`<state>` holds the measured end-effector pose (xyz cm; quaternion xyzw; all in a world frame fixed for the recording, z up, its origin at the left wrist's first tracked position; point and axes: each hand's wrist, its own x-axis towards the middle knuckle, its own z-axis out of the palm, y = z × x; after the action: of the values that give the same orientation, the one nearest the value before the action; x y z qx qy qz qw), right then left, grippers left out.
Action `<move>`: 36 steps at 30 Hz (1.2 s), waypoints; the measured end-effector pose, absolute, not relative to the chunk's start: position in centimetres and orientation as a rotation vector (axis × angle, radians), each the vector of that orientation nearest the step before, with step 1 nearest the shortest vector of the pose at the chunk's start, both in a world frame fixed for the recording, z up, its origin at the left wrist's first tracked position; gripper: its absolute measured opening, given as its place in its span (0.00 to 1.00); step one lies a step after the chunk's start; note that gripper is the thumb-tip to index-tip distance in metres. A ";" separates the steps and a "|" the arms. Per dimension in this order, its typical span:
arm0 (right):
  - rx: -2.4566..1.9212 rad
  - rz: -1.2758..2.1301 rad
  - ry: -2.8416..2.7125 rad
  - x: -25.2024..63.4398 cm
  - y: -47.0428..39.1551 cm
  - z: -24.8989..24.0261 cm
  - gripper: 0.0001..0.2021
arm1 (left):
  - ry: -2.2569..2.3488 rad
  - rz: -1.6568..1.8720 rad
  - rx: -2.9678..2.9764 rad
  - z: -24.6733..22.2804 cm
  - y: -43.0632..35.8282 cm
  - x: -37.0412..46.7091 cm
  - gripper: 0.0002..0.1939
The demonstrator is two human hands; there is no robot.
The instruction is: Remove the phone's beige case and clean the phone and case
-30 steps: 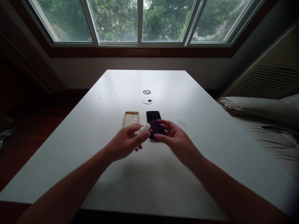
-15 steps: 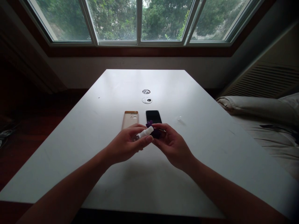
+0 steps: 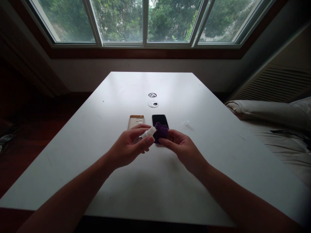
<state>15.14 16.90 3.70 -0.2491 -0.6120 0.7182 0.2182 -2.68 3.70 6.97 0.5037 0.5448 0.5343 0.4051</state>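
My left hand [image 3: 130,145] is wrapped round a small clear spray bottle [image 3: 148,132] with a white top, tilted up to the right. My right hand [image 3: 182,145] pinches a purple cloth [image 3: 161,131] close beside the bottle's top. Behind the cloth lies a dark-screened phone [image 3: 159,119], partly covered from view. A beige phone case [image 3: 136,121] rests on the table to its left, its lower part hidden by my left hand.
On the white table [image 3: 126,90] a small clear cap [image 3: 187,123] lies to the right. Two round inserts, one a grommet [image 3: 153,104], are set in the tabletop beyond the phone. A cushioned seat [image 3: 272,129] stands at the right, and a window is ahead.
My hands have drawn slightly apart. The bottle has shifted a little left and up, and the purple cloth now shows spread out more in my right hand.
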 end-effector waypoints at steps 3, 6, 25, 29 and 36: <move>-0.621 2.013 -1.623 15.2 16.9 3.4 0.18 | 1.326 1.333 1.284 7.0 3.7 -2.8 0.18; -0.574 2.042 -1.559 15.4 17.0 3.3 0.22 | 1.285 1.311 1.292 7.0 3.7 -2.9 0.17; -0.460 1.935 -1.509 15.5 17.5 3.1 0.10 | 1.227 1.155 0.779 7.6 4.0 -2.7 0.38; -0.358 1.911 -1.593 15.4 17.0 3.7 0.08 | 1.187 1.237 0.711 7.4 4.2 -2.7 0.38; -0.286 1.991 -1.588 15.7 16.2 4.1 0.04 | 1.186 1.443 0.722 7.5 4.3 -2.8 0.34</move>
<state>15.66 16.21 4.11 -0.1070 -0.5939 0.7445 0.2856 -2.77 4.30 7.47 0.3037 0.4987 0.6069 0.5392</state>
